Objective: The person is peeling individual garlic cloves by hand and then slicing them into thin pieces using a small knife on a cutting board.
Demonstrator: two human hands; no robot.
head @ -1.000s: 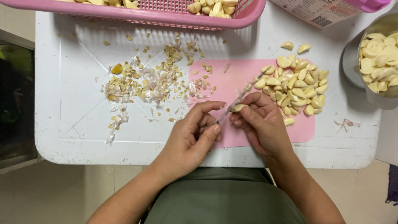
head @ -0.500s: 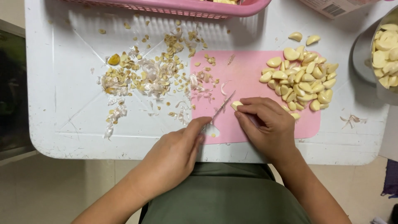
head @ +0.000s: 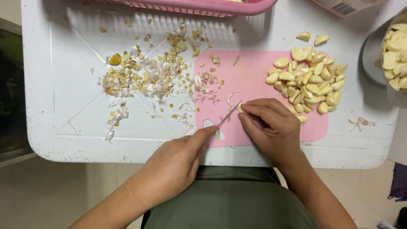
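Right now, a garlic clove is being trimmed with a small knife on the pink cutting board.

Closest in, the left hand [head: 178,159] is closed around the handle of the knife [head: 229,113], forefinger stretched along it, the thin blade angled up toward the right hand [head: 271,127]. That hand curls over the board, fingertips pinching the garlic clove [head: 241,108] just at the blade's tip. As I see it, the cut at the clove's end is in hand; the next move would call for a short, controlled press, with fingertips kept off the edge. Both work on the pink cutting board [head: 254,76], lying on the white desk [head: 63,106]. Peeled cloves [head: 311,82] are heaped to the right, papery skins and cut ends [head: 148,78] scattered to the left, a metal bowl [head: 392,55] of cloves at the far right, a pink basket [head: 190,6] along the back.
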